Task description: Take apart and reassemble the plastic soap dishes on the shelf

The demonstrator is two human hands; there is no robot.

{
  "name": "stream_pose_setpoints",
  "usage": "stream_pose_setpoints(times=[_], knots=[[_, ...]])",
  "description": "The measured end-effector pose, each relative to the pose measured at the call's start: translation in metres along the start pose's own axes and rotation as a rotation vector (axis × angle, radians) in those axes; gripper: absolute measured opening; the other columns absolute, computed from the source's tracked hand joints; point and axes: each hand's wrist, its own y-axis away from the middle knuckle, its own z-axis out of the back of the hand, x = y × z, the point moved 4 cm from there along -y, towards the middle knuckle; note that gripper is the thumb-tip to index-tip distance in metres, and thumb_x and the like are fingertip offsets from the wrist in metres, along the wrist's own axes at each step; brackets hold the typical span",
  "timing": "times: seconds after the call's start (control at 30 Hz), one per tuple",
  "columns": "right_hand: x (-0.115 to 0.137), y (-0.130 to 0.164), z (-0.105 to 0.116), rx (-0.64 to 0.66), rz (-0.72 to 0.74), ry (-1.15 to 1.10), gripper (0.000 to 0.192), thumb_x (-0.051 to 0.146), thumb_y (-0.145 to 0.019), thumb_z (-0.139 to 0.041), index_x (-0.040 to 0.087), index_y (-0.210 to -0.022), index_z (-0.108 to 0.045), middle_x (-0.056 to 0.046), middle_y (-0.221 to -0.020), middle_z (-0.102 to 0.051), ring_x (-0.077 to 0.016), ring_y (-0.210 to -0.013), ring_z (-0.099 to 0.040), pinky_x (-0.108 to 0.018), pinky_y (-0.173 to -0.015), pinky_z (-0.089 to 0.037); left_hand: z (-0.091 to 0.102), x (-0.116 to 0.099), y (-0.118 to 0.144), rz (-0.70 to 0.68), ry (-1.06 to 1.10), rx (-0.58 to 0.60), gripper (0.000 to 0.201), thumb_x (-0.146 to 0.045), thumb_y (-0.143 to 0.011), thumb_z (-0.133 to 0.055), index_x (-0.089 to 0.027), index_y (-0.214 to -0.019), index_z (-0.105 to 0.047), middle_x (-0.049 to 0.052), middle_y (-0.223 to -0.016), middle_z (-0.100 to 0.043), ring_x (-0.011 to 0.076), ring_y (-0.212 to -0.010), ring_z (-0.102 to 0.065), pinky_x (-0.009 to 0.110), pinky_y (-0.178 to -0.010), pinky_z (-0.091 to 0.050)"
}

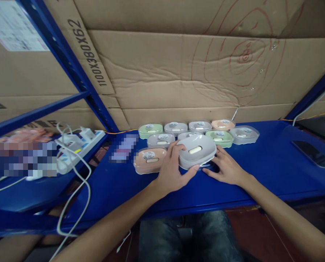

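Note:
My left hand [171, 170] grips a grey soap dish [197, 150] by its left rim, thumb under the front edge, tilting it a little above the blue shelf [274, 163]. My right hand [226, 166] lies flat on the shelf just right of that dish, fingers spread, touching its lower right side. A peach soap dish [149, 160] sits right beside my left hand. Behind them stand several more dishes in two rows: green [150, 130], grey [175, 127], green [219, 138], clear grey [244, 134].
A white power strip [77, 145] with plugs and white cables [77, 193] lies on the neighbouring shelf at left. A dark phone [313, 154] rests at the far right. Cardboard sheets [206, 72] form the back wall. Blue rack posts [69, 62] rise at left.

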Motion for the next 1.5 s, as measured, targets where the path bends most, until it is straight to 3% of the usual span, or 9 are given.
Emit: stream_pose_setpoints(times=[0.23, 0.5, 0.77, 0.9, 1.07, 1.5], knots=[[0.000, -0.001, 0.001, 0.025, -0.029, 0.007, 0.053, 0.054, -0.104, -0.068, 0.019, -0.144, -0.070, -0.019, -0.141, -0.065, -0.0391, -0.129, -0.061, -0.064, -0.114, -0.056, -0.004, 0.008, 0.003, 0.133, 0.036, -0.047, 0.043, -0.037, -0.098, -0.071, -0.025, -0.128, -0.043, 0.013, -0.131, -0.057, 0.0337, -0.132, -0.060, 0.052, -0.111, -0.051], [0.000, -0.001, 0.001, 0.020, -0.039, -0.013, 0.057, 0.055, -0.104, -0.067, 0.024, -0.152, -0.067, -0.019, -0.144, -0.065, -0.0410, -0.132, -0.061, -0.068, -0.114, -0.056, -0.001, 0.008, 0.000, 0.181, 0.064, -0.062, 0.044, -0.038, -0.098, -0.072, -0.024, -0.129, -0.044, 0.012, -0.127, -0.058, 0.0310, -0.127, -0.060, 0.050, -0.111, -0.050], [0.002, 0.000, 0.003, 0.037, -0.055, -0.113, 0.066, 0.052, -0.104, -0.069, 0.024, -0.161, -0.052, -0.017, -0.157, -0.061, -0.0384, -0.143, -0.060, -0.062, -0.121, -0.054, -0.006, 0.031, -0.001, 0.334, 0.234, -0.060, 0.046, -0.042, -0.102, -0.068, -0.024, -0.137, -0.044, 0.013, -0.134, -0.062, 0.0289, -0.123, -0.064, 0.048, -0.108, -0.051], [0.001, 0.000, 0.001, 0.038, -0.026, -0.088, 0.055, 0.052, -0.105, -0.068, 0.025, -0.152, -0.061, -0.017, -0.156, -0.061, -0.0378, -0.143, -0.060, -0.064, -0.122, -0.053, -0.011, 0.042, -0.001, 0.309, 0.303, -0.024, 0.048, -0.046, -0.103, -0.068, -0.026, -0.139, -0.044, 0.011, -0.128, -0.065, 0.0284, -0.117, -0.067, 0.045, -0.102, -0.055], [-0.001, 0.001, -0.001, 0.022, -0.015, -0.078, 0.055, 0.052, -0.105, -0.068, 0.028, -0.154, -0.065, -0.015, -0.151, -0.064, -0.0380, -0.139, -0.062, -0.065, -0.116, -0.057, -0.012, 0.051, -0.003, 0.281, 0.315, -0.001, 0.050, -0.051, -0.103, -0.069, -0.027, -0.139, -0.045, 0.011, -0.127, -0.065, 0.0284, -0.116, -0.067, 0.045, -0.101, -0.056], [-0.001, 0.000, -0.005, 0.090, 0.021, -0.082, 0.058, 0.044, -0.111, -0.060, 0.031, -0.167, -0.052, -0.012, -0.161, -0.063, -0.0365, -0.148, -0.060, -0.066, -0.124, -0.051, -0.014, 0.040, -0.003, 0.235, 0.294, 0.071, 0.051, -0.042, -0.100, -0.071, -0.026, -0.142, -0.048, 0.014, -0.140, -0.063, 0.0316, -0.132, -0.063, 0.048, -0.110, -0.052]])
